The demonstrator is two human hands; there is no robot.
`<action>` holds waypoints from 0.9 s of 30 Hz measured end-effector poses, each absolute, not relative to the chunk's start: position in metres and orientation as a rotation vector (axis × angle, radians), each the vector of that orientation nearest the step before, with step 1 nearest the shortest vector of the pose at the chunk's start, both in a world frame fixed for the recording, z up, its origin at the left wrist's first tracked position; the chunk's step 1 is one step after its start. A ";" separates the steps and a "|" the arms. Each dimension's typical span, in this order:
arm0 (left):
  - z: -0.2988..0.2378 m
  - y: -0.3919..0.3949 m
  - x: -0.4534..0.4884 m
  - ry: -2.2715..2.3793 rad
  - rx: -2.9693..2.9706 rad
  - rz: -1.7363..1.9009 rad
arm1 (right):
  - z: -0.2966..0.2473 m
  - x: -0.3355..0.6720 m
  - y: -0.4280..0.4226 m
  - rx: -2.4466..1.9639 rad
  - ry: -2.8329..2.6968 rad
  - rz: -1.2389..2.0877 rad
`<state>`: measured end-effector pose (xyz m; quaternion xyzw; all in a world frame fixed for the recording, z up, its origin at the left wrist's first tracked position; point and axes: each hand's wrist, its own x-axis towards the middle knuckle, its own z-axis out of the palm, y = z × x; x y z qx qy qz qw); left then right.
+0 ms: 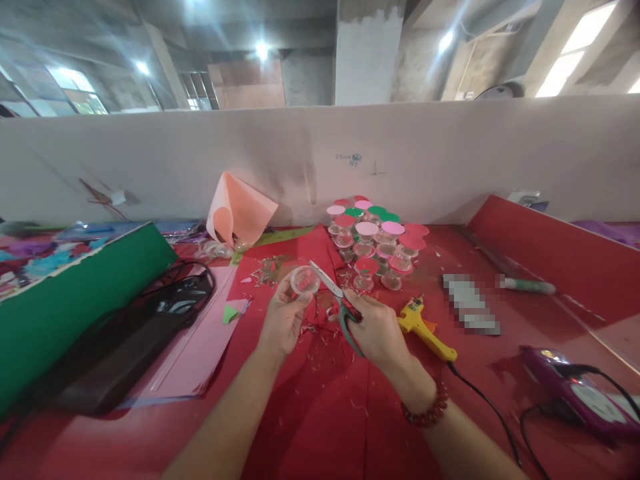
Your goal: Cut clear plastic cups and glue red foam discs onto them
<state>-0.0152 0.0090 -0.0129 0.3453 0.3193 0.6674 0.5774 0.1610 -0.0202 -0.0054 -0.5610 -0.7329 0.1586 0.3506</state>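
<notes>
Between the fingers and thumb of my left hand [286, 313] is a small clear plastic cup [305, 280], its round rim facing up toward me. My right hand [376, 327] grips a pair of scissors [345, 307] with dark green handles. The blades point up and to the left, their tips close to the cup's right edge; whether they touch it I cannot tell. Under both hands lies red paper [300, 400] strewn with small clippings. Beyond them stands a cluster of clear cups topped with red, pink and green paper discs [367, 230].
A yellow glue gun [425, 330] with a cord lies right of my right hand. Farther right are a blurred-out flat object [470, 303] and a purple device [580, 393]. At left are pink sheets [200, 340], a black bag [130, 347] and a green board [85, 307]. A white partition [175, 153] stands behind.
</notes>
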 end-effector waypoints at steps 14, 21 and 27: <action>-0.009 0.005 -0.018 0.679 0.791 1.419 | -0.006 0.167 -0.007 -1.421 -1.676 0.665; -0.009 0.007 -0.020 0.687 0.806 1.499 | -0.004 0.158 -0.019 -1.472 -1.954 0.275; -0.008 0.005 -0.018 0.660 0.840 1.506 | -0.010 0.153 -0.021 -1.495 -1.985 0.094</action>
